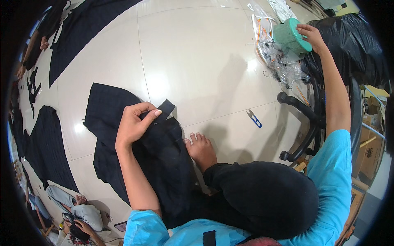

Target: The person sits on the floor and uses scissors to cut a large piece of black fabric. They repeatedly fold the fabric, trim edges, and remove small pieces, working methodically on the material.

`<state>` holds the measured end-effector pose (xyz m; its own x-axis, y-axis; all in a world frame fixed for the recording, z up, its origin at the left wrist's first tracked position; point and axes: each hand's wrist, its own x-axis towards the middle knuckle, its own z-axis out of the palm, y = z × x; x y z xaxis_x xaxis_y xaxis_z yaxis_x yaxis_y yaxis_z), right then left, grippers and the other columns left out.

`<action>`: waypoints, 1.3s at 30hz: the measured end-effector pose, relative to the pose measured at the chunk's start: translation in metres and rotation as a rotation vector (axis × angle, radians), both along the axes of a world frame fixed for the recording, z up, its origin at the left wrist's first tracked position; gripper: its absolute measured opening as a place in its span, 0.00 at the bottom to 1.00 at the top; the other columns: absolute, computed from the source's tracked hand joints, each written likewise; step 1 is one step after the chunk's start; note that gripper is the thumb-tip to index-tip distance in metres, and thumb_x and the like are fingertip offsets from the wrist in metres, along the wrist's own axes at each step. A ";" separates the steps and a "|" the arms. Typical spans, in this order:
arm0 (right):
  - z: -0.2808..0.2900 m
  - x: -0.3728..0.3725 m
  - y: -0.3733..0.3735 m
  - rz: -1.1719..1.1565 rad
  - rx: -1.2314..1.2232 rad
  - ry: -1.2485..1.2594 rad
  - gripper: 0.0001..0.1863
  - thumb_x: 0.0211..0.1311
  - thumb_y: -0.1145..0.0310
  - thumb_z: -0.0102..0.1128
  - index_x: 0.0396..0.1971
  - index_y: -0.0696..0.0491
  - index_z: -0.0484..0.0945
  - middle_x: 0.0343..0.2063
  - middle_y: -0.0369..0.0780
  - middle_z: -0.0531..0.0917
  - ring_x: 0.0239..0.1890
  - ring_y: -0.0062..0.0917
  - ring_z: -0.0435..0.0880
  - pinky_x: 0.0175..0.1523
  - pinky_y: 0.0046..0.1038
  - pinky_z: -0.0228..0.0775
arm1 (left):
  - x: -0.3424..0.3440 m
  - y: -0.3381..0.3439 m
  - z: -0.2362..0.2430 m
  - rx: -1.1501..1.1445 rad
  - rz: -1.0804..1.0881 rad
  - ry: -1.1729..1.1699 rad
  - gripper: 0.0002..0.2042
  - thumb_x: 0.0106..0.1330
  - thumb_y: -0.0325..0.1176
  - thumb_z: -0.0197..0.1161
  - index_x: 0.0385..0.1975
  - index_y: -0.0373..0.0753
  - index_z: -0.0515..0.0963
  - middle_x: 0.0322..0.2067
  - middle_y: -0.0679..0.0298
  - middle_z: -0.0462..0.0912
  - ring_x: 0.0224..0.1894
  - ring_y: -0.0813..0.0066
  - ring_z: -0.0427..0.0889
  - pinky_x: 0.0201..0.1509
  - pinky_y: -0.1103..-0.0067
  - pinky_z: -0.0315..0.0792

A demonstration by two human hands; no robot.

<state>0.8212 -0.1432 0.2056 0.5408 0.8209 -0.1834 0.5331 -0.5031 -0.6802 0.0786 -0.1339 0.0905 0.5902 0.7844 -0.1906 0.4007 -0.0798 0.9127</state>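
My left hand [137, 121] pinches the end of a narrow black fabric strip [167, 107] between thumb and forefinger. Under it, a large black fabric piece [164, 164] spreads from the floor over my lap. Off at the far right, my right hand [312, 37] is stretched out over the top of a green plastic tub [283, 36]. Its fingers are bent close together over the tub's top; anything between them is too small to make out. Blue-handled thread snips [254, 118] lie on the floor, right of my bare foot [200, 151].
Clear plastic and thread scraps [283, 65] lie around the tub. A chair's black wheeled base [303, 119] and a black plastic bag [349, 45] stand at the right. More black fabric [45, 143] lies at the left. Another person's legs [84, 213] are at lower left.
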 end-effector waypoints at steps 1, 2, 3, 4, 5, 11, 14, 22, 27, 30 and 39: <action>0.006 0.001 0.004 0.157 -0.195 -0.708 0.20 0.71 0.65 0.68 0.61 0.49 0.85 0.57 0.41 0.88 0.61 0.30 0.85 0.67 0.33 0.72 | 0.000 0.000 0.000 0.001 -0.004 -0.003 0.12 0.70 0.35 0.73 0.33 0.30 0.86 0.22 0.65 0.84 0.27 0.84 0.76 0.34 0.79 0.70; 0.009 0.001 0.003 0.229 -0.024 -0.720 0.20 0.70 0.66 0.68 0.60 0.49 0.86 0.56 0.41 0.89 0.59 0.30 0.86 0.65 0.33 0.74 | 0.001 0.001 0.001 0.002 -0.008 -0.006 0.12 0.70 0.34 0.73 0.33 0.29 0.86 0.22 0.65 0.84 0.27 0.84 0.76 0.34 0.79 0.70; 0.012 0.000 0.002 0.301 0.147 -0.729 0.19 0.69 0.67 0.69 0.59 0.50 0.86 0.55 0.42 0.89 0.57 0.30 0.87 0.64 0.33 0.75 | 0.001 0.001 0.001 0.007 -0.013 -0.010 0.11 0.70 0.34 0.73 0.33 0.29 0.86 0.21 0.65 0.84 0.26 0.84 0.75 0.34 0.79 0.70; 0.014 -0.004 0.005 0.375 0.321 -0.729 0.19 0.69 0.68 0.69 0.58 0.50 0.87 0.54 0.42 0.90 0.56 0.30 0.88 0.62 0.33 0.77 | 0.002 0.000 0.002 0.012 -0.014 -0.008 0.11 0.70 0.34 0.73 0.33 0.29 0.86 0.21 0.65 0.84 0.26 0.84 0.75 0.33 0.79 0.70; 0.019 -0.014 0.010 0.069 0.332 -0.236 0.17 0.69 0.73 0.66 0.56 0.55 0.86 0.52 0.40 0.89 0.55 0.26 0.86 0.62 0.28 0.76 | 0.001 0.000 0.003 0.017 -0.015 -0.007 0.11 0.70 0.33 0.73 0.33 0.29 0.86 0.21 0.66 0.84 0.26 0.84 0.75 0.33 0.79 0.70; 0.022 -0.038 0.006 0.249 0.026 0.057 0.21 0.75 0.68 0.66 0.63 0.58 0.80 0.56 0.40 0.87 0.59 0.25 0.85 0.64 0.29 0.77 | -0.002 -0.004 0.001 -0.001 0.007 -0.065 0.10 0.70 0.33 0.73 0.34 0.30 0.86 0.23 0.65 0.85 0.28 0.84 0.77 0.35 0.80 0.71; 0.021 -0.073 0.008 0.302 0.025 0.173 0.24 0.78 0.64 0.63 0.67 0.58 0.75 0.61 0.38 0.84 0.62 0.25 0.84 0.68 0.29 0.74 | -0.001 -0.002 0.010 -0.011 -0.008 0.001 0.12 0.69 0.34 0.72 0.31 0.30 0.85 0.25 0.66 0.85 0.31 0.81 0.79 0.38 0.78 0.74; 0.014 -0.101 0.002 0.316 -0.230 0.179 0.22 0.79 0.64 0.58 0.69 0.49 0.77 0.61 0.35 0.85 0.63 0.28 0.82 0.73 0.40 0.66 | -0.003 -0.001 0.003 0.016 -0.019 0.010 0.11 0.70 0.34 0.72 0.31 0.31 0.85 0.25 0.66 0.85 0.30 0.81 0.79 0.37 0.78 0.73; 0.024 -0.123 -0.006 0.425 0.037 -0.590 0.25 0.79 0.63 0.56 0.72 0.51 0.73 0.69 0.44 0.78 0.74 0.39 0.73 0.78 0.41 0.62 | -0.005 -0.002 0.004 0.020 -0.005 0.006 0.11 0.69 0.34 0.73 0.34 0.30 0.86 0.24 0.64 0.86 0.28 0.83 0.78 0.36 0.79 0.73; 0.025 -0.120 -0.008 0.378 0.332 -0.161 0.24 0.80 0.63 0.55 0.71 0.52 0.74 0.70 0.47 0.77 0.76 0.42 0.70 0.79 0.39 0.60 | -0.004 -0.003 0.007 0.033 -0.010 0.004 0.11 0.69 0.34 0.72 0.33 0.30 0.86 0.24 0.65 0.86 0.29 0.82 0.79 0.37 0.79 0.73; -0.018 -0.089 -0.045 0.130 -0.008 0.370 0.30 0.74 0.53 0.64 0.68 0.55 0.76 0.61 0.46 0.84 0.62 0.40 0.83 0.69 0.39 0.72 | -0.007 -0.005 0.008 0.006 -0.018 0.005 0.11 0.69 0.33 0.72 0.32 0.29 0.86 0.25 0.65 0.86 0.31 0.82 0.80 0.38 0.78 0.74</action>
<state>0.7321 -0.1886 0.1871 0.3283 0.8760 -0.3534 0.3122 -0.4538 -0.8346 0.0714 -0.1392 0.0989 0.6029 0.7751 -0.1889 0.4041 -0.0924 0.9100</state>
